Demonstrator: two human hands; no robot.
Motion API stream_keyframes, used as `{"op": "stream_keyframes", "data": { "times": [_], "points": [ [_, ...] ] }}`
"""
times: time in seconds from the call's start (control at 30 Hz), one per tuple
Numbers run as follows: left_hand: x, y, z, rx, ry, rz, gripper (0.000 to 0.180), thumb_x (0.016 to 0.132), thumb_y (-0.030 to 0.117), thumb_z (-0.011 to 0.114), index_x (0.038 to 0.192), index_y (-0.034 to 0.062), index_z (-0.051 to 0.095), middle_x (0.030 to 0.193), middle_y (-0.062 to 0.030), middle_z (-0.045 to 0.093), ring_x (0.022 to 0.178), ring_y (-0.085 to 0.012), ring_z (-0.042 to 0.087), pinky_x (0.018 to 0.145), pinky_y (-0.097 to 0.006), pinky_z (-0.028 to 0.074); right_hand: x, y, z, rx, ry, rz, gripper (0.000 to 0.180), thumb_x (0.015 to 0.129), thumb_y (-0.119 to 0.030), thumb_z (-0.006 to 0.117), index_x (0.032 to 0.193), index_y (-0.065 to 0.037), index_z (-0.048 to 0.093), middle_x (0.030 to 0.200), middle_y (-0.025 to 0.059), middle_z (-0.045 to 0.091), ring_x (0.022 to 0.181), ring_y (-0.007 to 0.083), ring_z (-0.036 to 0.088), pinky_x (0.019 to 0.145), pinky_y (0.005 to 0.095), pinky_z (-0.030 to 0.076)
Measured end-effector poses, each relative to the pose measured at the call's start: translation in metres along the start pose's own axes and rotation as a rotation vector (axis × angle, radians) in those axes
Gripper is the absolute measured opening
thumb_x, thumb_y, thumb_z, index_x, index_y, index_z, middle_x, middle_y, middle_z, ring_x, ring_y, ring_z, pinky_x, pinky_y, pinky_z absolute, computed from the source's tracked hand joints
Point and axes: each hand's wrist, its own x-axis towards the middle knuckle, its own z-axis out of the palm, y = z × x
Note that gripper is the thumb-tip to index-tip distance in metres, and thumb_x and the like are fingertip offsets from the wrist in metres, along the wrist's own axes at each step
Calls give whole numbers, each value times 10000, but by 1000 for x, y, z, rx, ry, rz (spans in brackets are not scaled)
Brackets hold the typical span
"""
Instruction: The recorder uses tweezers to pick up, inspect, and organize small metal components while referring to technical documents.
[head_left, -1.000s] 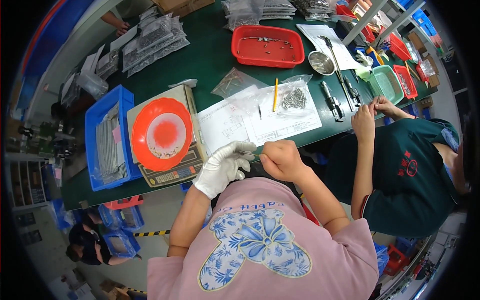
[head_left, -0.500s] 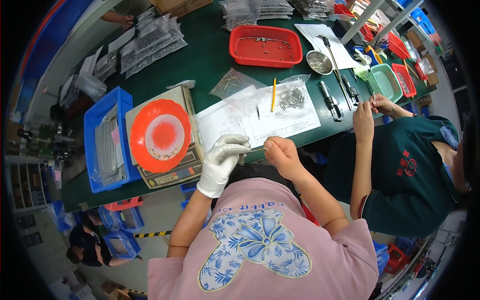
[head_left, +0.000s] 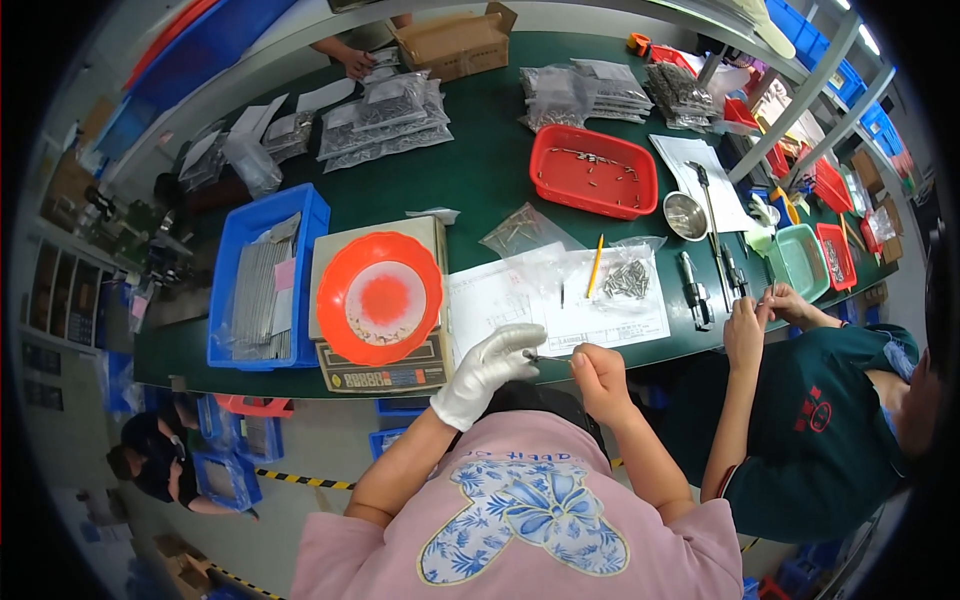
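My left hand [head_left: 488, 372], in a white glove, pinches a small dark metal part [head_left: 531, 355] at the table's near edge. Bare and closed, my right hand [head_left: 602, 384] grips a thin rod [head_left: 556, 359]; the rod's left end meets the part at my left fingertips. Whether it is inside the part or only against it, I cannot tell. Just beyond my hands lie printed drawing sheets [head_left: 495, 318]. On them rest a yellow pencil [head_left: 596, 266], a short dark pen-like tool [head_left: 562, 294] and a clear bag of small metal pins [head_left: 627, 281].
To the left, a red dish [head_left: 380, 298] sits on a scale [head_left: 388, 376], beside a blue bin [head_left: 219, 300]. Farther back are a red tray [head_left: 575, 194], a metal bowl [head_left: 685, 216] and bagged parts [head_left: 390, 115]. A co-worker's hands [head_left: 765, 312] work at the right.
The view has shifted, so the table appears lower and farther right. My hands stay together at the table edge, still holding the part and the rod; the left hand has turned slightly.
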Motion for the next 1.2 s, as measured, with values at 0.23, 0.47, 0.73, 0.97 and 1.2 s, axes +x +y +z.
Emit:
{"op": "stream_keyframes", "data": {
  "times": [0.23,0.47,0.73,0.97,1.2],
  "points": [
    [5,-5,-17,-231,-193,-456,306,819,280,500,998,32,518,766,-12,530,612,-94,519,487,-185,392,11,-5,-5,-330,-114,-364,187,716,-37,502,555,-14,412,506,144,417,435,305,422,398,347,313],
    [4,-11,0,850,132,488,210,723,98,621,916,29,574,776,-50,534,603,-114,508,526,-221,406,0,5,5,295,-84,204,277,834,-117,411,571,-42,376,491,3,328,428,83,311,400,244,267],
    [2,10,-10,69,-30,-281,446,843,379,402,1007,-19,521,691,-41,530,519,-86,492,410,-168,372,13,-8,-5,20,-84,-92,235,788,-78,464,574,-27,380,491,37,345,413,131,358,404,283,293],
    [2,15,-11,-66,-123,-520,364,833,367,446,749,26,541,552,-17,481,396,-84,412,338,-180,291,18,-18,-6,-425,-159,-590,160,663,-25,495,559,-28,373,499,86,368,406,260,386,388,331,305],
    [-11,19,12,416,-49,-202,263,844,280,472,776,30,515,581,-4,462,462,-76,436,420,-197,345,5,-7,-1,-115,-135,-351,153,732,-49,480,598,-16,414,503,87,401,409,231,400,404,315,325]
  ]
}}
